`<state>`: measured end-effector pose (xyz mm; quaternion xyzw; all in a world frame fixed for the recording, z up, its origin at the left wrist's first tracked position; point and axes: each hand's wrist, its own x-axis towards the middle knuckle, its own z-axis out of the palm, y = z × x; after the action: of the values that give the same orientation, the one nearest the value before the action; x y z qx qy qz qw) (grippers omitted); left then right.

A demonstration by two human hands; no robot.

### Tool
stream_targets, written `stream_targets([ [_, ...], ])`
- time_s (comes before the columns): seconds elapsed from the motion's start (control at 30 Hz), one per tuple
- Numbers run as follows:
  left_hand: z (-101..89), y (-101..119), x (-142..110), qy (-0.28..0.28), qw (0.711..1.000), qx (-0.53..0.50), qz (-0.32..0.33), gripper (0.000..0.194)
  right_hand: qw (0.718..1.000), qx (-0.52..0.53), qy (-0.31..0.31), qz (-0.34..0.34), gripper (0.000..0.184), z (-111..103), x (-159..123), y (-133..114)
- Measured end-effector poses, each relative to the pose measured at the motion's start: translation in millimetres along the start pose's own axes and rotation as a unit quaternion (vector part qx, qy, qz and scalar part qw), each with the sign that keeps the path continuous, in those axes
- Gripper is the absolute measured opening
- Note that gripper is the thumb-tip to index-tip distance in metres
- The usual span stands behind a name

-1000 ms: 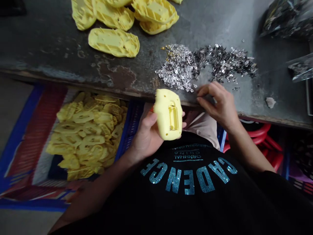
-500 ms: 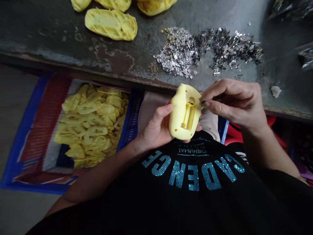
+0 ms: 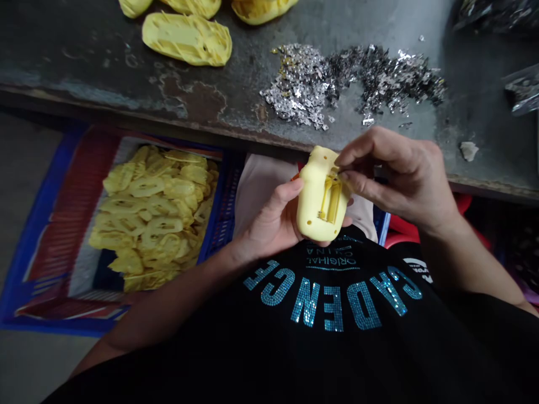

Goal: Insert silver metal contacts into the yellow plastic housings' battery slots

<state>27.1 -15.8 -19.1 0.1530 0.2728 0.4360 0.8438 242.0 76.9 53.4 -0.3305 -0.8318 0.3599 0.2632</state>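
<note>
My left hand (image 3: 269,221) grips a yellow plastic shell (image 3: 318,196) from its left side, just under the table edge, with its open slot facing me. My right hand (image 3: 398,168) is pinched, thumb and forefinger pressed together at the top of the shell's slot; whatever small piece they hold is hidden by the fingertips. A heap of small shiny metal pieces (image 3: 349,84) lies on the dark table (image 3: 126,73) just beyond my hands.
Yellow plastic shells (image 3: 187,39) lie at the table's far left. A blue and red crate (image 3: 54,207) on the floor at the left holds several flat yellow parts (image 3: 154,213). A clear bag (image 3: 522,90) sits at the far right, and a red stool (image 3: 404,230) shows beneath.
My right hand left the metal heap on the table and came to the shell's slot in a pinch. My left hand tilted the shell toward the right hand.
</note>
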Motion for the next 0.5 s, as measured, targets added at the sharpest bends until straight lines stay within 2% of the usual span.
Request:
stream_targets([
  [0.13,-1.5,-2,-1,-0.003,1.000,0.000,0.010,0.066,1.000,-0.023,-0.003,0.005,0.005,3,1,-1],
  [0.37,-5.8,-6,0,-0.006,1.000,0.005,0.016,0.075,0.992,-0.102,0.007,-0.077,0.010,10,2,-2],
  [0.5,-11.7,-7,3,-0.022,1.000,0.007,0.003,0.076,0.983,-0.159,0.023,-0.094,0.013,14,-1,0],
])
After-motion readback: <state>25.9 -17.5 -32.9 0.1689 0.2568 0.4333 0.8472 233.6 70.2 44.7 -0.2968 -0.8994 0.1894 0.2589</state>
